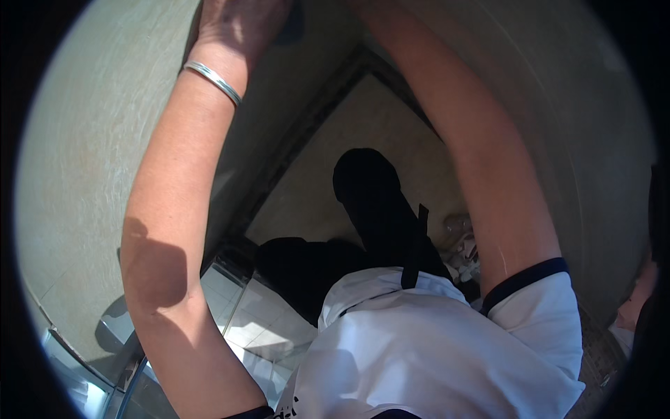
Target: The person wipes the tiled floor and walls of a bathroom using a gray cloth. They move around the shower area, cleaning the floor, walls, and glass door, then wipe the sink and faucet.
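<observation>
My left hand (244, 19) is raised at the upper edge of the head view, close to the pale tiled wall (112, 119) on the left. Its fingers are cut off or lost in shade, so what they touch or hold is hidden. A silver bangle (213, 82) circles that wrist. My right forearm (447, 91) reaches up and inward beside the right-hand wall (558, 77). The right hand itself lies beyond the upper edge.
Walls meet in a corner ahead, with a dark border (307, 115) around the beige floor (314, 188). My dark-clad legs (373, 188) are below. Crumpled litter (464, 258) lies by the right leg. Sunlit white tiles (255, 321) and a glass edge (132, 377) are at lower left.
</observation>
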`<state>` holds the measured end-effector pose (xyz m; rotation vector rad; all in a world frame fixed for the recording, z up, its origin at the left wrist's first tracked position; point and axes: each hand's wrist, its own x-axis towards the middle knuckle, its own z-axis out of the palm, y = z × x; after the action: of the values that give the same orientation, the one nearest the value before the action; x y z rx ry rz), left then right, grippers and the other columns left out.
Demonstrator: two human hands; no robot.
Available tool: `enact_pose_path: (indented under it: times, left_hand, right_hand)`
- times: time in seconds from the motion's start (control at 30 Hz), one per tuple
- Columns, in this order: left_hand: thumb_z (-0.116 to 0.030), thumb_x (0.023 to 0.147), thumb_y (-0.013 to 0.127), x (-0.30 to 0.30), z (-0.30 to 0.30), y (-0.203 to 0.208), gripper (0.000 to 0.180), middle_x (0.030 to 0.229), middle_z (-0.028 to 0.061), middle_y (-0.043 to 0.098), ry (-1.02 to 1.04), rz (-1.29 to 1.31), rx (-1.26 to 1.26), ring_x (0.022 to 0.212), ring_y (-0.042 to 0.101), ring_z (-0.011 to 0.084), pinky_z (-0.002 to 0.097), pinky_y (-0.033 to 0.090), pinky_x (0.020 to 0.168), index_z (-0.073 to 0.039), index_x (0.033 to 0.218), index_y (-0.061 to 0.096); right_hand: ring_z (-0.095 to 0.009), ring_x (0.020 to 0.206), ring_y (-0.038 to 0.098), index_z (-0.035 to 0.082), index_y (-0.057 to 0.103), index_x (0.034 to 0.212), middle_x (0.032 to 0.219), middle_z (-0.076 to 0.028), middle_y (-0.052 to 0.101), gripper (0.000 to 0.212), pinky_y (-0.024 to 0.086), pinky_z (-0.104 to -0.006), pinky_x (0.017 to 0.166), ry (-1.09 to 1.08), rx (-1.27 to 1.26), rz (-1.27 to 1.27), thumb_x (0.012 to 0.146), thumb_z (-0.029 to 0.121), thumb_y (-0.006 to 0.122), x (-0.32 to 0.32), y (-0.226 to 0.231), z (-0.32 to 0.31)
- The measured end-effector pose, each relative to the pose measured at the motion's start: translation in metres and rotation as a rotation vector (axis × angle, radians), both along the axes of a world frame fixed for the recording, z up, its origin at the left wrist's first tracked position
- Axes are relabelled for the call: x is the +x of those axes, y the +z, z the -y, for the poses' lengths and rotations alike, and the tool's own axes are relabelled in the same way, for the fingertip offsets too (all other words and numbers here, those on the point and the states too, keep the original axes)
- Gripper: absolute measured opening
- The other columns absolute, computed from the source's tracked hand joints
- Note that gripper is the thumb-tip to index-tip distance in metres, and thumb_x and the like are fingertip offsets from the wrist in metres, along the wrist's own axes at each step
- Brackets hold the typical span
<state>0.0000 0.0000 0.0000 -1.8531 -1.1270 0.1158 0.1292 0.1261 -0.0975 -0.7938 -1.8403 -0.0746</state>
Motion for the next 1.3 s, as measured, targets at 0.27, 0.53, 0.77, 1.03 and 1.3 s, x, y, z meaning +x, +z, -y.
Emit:
enact_pose_path:
  times: [0.27,0.53,0.77,1.03,1.3]
  left_hand:
    - [-0.029,0.094,0.049,0.02,0.022,0.019,0.06,0.16,-0.0003,0.031,0.304,-0.19,0.145,0.148,0.026,0.0135,0.0521,0.002,0.125,-0.016,0.152,0.039]
    - [-0.03,0.099,0.042,0.052,-0.051,0.077,0.061,0.163,0.0032,0.025,0.325,-0.035,0.303,0.151,0.019,0.0171,0.0493,0.002,0.125,-0.009,0.155,0.03]
    - [-0.031,0.096,0.045,0.055,-0.04,-0.008,0.062,0.162,-0.0013,0.027,0.237,-0.139,-0.059,0.151,0.019,0.0149,0.0487,0.0,0.125,-0.013,0.155,0.033]
    - [-0.028,0.096,0.049,0.03,0.015,0.045,0.059,0.157,0.0006,0.034,0.313,0.079,0.183,0.147,0.027,0.0162,0.0524,0.007,0.125,-0.013,0.152,0.037]
    - [-0.03,0.097,0.045,0.02,0.052,-0.014,0.064,0.162,0.0024,0.022,0.336,0.283,0.137,0.152,0.014,0.0208,0.0516,0.007,0.126,-0.015,0.157,0.027]
  right_hand:
    - [-0.051,0.128,0.038,-0.004,0.038,0.143,0.143,-0.033,0.035,0.054,0.031,-0.0525,0.109,0.058,0.13,-0.146,0.095,0.017,0.051,-0.005,0.03,0.022]
    - [-0.051,0.132,0.033,-0.003,0.041,0.143,0.148,-0.032,0.031,0.051,0.027,-0.0546,0.112,0.065,0.436,-0.126,0.099,0.023,0.045,0.023,0.149,-0.062]
    - [-0.056,0.133,0.027,-0.005,0.031,0.145,0.146,-0.037,0.027,0.058,0.021,-0.0604,0.113,-0.035,-0.055,-0.196,0.099,0.029,0.045,0.018,-0.006,-0.037]
    - [-0.052,0.134,0.031,-0.005,0.044,0.138,0.144,-0.033,0.036,0.053,0.023,-0.058,0.113,0.106,0.206,-0.236,0.093,0.021,0.054,-0.019,0.09,0.014]
    - [-0.053,0.139,0.025,0.004,0.05,0.137,0.15,-0.028,0.031,0.054,0.017,-0.0668,0.114,0.151,0.259,-0.01,0.089,0.027,0.057,-0.016,0.047,0.035]
